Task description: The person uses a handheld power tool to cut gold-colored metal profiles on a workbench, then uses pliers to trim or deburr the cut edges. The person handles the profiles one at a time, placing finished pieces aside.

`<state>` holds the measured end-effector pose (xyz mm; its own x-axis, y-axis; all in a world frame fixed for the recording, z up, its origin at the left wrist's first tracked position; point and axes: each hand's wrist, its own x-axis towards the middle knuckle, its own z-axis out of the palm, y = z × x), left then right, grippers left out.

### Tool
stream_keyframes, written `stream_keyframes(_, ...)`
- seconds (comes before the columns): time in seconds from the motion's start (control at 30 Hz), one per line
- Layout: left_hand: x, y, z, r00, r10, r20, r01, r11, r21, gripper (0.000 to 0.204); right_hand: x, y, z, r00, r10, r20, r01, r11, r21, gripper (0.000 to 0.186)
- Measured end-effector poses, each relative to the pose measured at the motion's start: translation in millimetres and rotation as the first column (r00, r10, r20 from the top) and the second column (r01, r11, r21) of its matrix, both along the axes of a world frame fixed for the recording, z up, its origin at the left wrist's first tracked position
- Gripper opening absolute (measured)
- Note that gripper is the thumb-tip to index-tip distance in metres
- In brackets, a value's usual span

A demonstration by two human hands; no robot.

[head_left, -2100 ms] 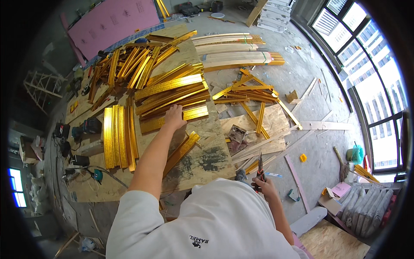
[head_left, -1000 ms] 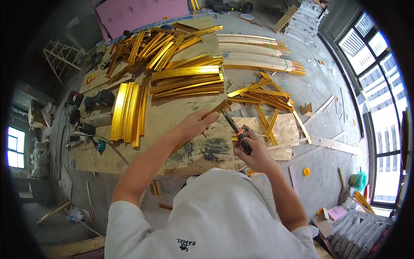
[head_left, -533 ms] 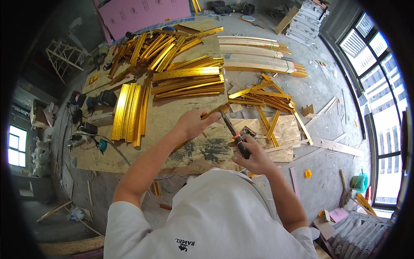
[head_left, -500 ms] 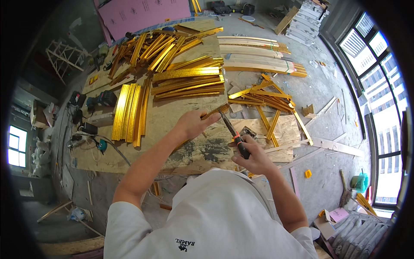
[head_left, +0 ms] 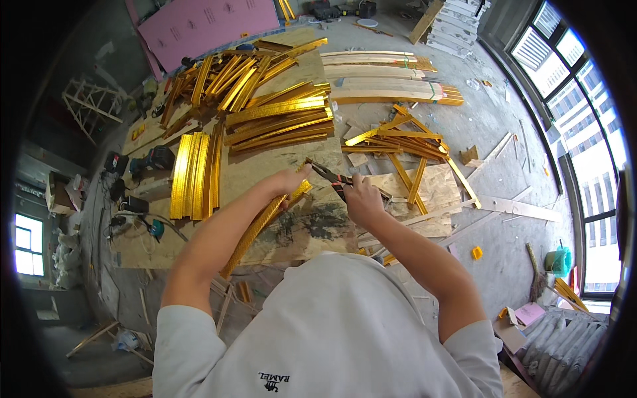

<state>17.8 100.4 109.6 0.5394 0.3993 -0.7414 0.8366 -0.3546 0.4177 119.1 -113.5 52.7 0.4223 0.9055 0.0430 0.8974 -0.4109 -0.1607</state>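
Observation:
My left hand [head_left: 290, 182] is closed round a gold metallic strip [head_left: 251, 237], which slants from the worktable's front edge up to my fingers. In my right hand [head_left: 363, 201] are pliers [head_left: 338, 182] with black and red handles spread apart. Their jaws meet the strip's upper end beside my left fingertips; the exact grip there is too small to tell. Left of my hands lies a row of gold strips [head_left: 192, 176] side by side. Beyond my hands, more gold strips [head_left: 279, 124] are stacked on the wooden worktable [head_left: 298, 229].
A loose heap of gold strips [head_left: 229, 76] covers the table's far part. Power tools [head_left: 159, 158] and a hose sit at its left. On the floor to the right are crossed gold offcuts [head_left: 418, 142] and bundled battens [head_left: 391, 89]. A pink board [head_left: 209, 30] leans at the back.
Both hands have shifted left, and the gold strip has swung round toward my body, showing more of its length. The pliers have turned leftward and their handles have spread.

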Motion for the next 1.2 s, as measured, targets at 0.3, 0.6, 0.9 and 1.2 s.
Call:
stream_keyframes(0.3,-67.6,24.8,25.3,0.716,0.213,0.665,-0.032,0.961,-0.273,0.062,-19.6,-40.0,27.9,0.838,0.051,-0.543,0.142,0.941,0.308,0.028)
stream_keyframes(0.6,-88.3,-23.1,63.4,0.683,0.320,0.656,0.046,0.878,-0.476,0.075,-20.7,-50.9,58.4,0.706,0.323,-0.631,-0.065,0.916,0.396,0.033)
stream_keyframes(0.9,-89.6,-43.1,79.6,0.700,0.325,0.637,0.019,0.882,-0.471,0.077,-20.5,-52.1,76.3,0.689,0.255,-0.678,-0.072,0.956,0.286,0.022)
stream_keyframes(1.2,-91.5,-48.9,82.1,0.674,0.365,0.642,-0.024,0.880,-0.475,0.082,-19.6,-51.6,79.9,0.716,0.290,-0.635,-0.092,0.941,0.326,0.018)
